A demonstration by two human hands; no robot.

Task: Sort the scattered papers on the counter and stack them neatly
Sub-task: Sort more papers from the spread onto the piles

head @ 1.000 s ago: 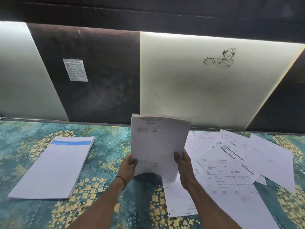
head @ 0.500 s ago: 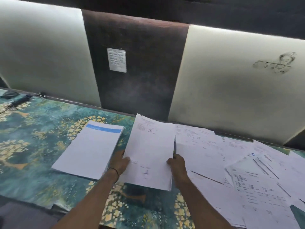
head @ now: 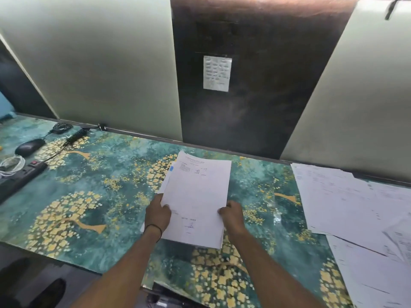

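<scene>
A bundle of white printed papers [head: 196,196] lies on the teal, gold-flowered counter [head: 100,192], on top of the blue-headed stack, of which only a blue corner [head: 171,168] and left edges show. My left hand [head: 158,213] grips the bundle's lower left edge, thumb on top. My right hand [head: 231,215] holds its lower right edge. Scattered loose sheets [head: 347,203] cover the counter to the right, overlapping one another.
At the far left lie a black mouse [head: 30,147], a black power strip [head: 21,177], coiled white cable [head: 12,164] and black cords [head: 63,127]. A small note [head: 217,73] is stuck on the dark wall panel. The counter's front edge runs just below my forearms.
The bundle went from upright in both hands to lying flat, moved left onto the blue-headed stack. My view swung left, so the scattered sheets now sit at the right edge.
</scene>
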